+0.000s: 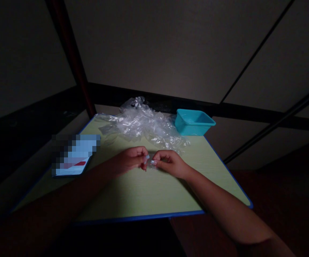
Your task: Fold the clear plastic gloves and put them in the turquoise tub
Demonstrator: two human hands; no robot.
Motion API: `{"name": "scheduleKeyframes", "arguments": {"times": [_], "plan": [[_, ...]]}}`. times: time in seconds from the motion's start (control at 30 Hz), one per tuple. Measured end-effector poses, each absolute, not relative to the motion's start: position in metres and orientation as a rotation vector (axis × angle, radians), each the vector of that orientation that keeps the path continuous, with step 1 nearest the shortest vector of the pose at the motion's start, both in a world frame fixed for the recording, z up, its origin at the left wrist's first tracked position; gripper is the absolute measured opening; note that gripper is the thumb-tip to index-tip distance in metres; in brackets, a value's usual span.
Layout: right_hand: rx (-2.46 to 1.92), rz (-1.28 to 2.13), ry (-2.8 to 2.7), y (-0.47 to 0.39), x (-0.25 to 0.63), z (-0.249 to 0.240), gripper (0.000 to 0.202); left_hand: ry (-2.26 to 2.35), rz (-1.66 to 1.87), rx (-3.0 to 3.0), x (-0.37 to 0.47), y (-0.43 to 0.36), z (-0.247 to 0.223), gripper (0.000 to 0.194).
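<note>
My left hand (132, 157) and my right hand (169, 162) meet over the middle of the table, fingertips almost touching. Between them is a small piece of clear plastic (151, 165), perhaps a little bag; its exact shape is too faint to make out. Thumb and forefinger of the right hand pinch it from one side. The left fingers close on its other side, partly hiding it. Just beyond the hands lies a loose heap of crumpled clear plastic bags (140, 123).
A turquoise plastic basket (189, 127) stands at the table's back right corner, beside the heap. On the left lies a device with a lit, blurred-out screen (75, 157). The pale green table (143, 200) has a blue edge, with a wall behind it.
</note>
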State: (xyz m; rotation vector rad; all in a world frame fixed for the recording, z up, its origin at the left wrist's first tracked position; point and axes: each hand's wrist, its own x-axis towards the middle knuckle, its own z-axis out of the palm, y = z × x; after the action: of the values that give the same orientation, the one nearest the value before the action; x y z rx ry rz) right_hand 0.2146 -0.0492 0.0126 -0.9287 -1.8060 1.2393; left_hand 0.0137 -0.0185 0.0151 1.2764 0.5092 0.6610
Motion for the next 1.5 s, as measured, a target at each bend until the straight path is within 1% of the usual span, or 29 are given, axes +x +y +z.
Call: {"name": "scheduleKeyframes", "arguments": {"times": [0.1,0.17,0.3,0.4,0.47,0.53,0.63,0.7,0.8,0.93,1.17,1.5], "plan": [[-0.926,1.193,-1.698,-0.040,0.221,0.010,0.035,0.520,0.868,1.040,0.009,-0.006,0.019,0.029],[-0.935,1.155,-1.636,-0.033,0.224,0.008,0.034,0.560,0.936,0.908,0.005,0.001,0.023,0.032],[-0.988,1.000,-1.609,-0.027,0.228,0.007,0.035,0.666,1.126,0.866,-0.002,0.007,0.030,0.028],[-1.072,0.737,-1.779,-0.030,0.229,0.010,0.030,0.738,1.182,0.931,-0.002,0.003,0.033,0.028],[-1.039,0.566,-1.995,-0.035,0.228,0.014,0.027,0.732,1.178,0.938,0.000,0.001,0.034,0.032],[-0.977,0.469,-2.230,-0.041,0.226,0.017,0.038,0.709,1.154,0.907,0.002,0.001,0.034,0.039],[-1.029,0.488,-2.498,-0.049,0.220,0.018,0.060,0.721,1.092,0.800,0.003,0.003,0.034,0.049],[-1.060,0.562,-2.596,-0.053,0.216,0.018,0.065,0.749,1.053,0.743,0.004,0.005,0.034,0.053],[-1.016,0.629,-2.653,-0.054,0.211,0.017,0.066,0.782,1.003,0.732,0.005,0.006,0.033,0.057],[-1.003,0.580,-2.724,-0.054,0.210,0.011,0.067,0.803,0.985,0.802,0.006,0.006,0.029,0.062],[-1.061,0.535,-2.797,-0.055,0.208,0.008,0.057,0.828,0.925,0.829,0.008,0.005,0.025,0.062],[-1.038,0.577,-2.791,-0.055,0.209,0.010,0.060,0.956,0.847,0.883,0.016,0.009,0.013,0.067]]}}
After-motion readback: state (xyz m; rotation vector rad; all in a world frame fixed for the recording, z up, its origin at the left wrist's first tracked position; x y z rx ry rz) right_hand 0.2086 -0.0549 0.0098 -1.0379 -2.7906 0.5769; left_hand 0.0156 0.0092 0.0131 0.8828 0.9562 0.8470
